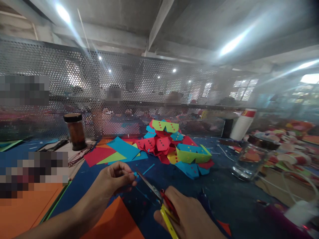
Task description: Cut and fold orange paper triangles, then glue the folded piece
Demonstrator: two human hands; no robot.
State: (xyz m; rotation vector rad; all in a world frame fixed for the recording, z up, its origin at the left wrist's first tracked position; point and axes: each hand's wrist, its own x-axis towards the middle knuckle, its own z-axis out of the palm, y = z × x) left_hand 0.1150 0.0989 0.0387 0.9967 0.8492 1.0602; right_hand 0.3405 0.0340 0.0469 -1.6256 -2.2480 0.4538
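Between the thumb and fingers of my left hand (119,177) is a small blue paper piece (136,174). My right hand (184,209) is wrapped round scissors (168,212) with red and yellow handles. The scissor blades point up and left, with their tips close beside the blue piece. A thin blue paper strip (149,169) lies just beyond the tips on the dark blue table (224,199). Below my left hand lies an orange sheet (117,220). Folded, dotted paper shapes (163,144) in red, blue, green and yellow are heaped past my hands.
Coloured sheets (124,147) lie left of the heap. A dark-lidded jar (75,131) stands at the back left, a glass jar (251,159) at the right with stacked paper cups (243,124) behind. A perforated metal screen (137,83) runs across the back.
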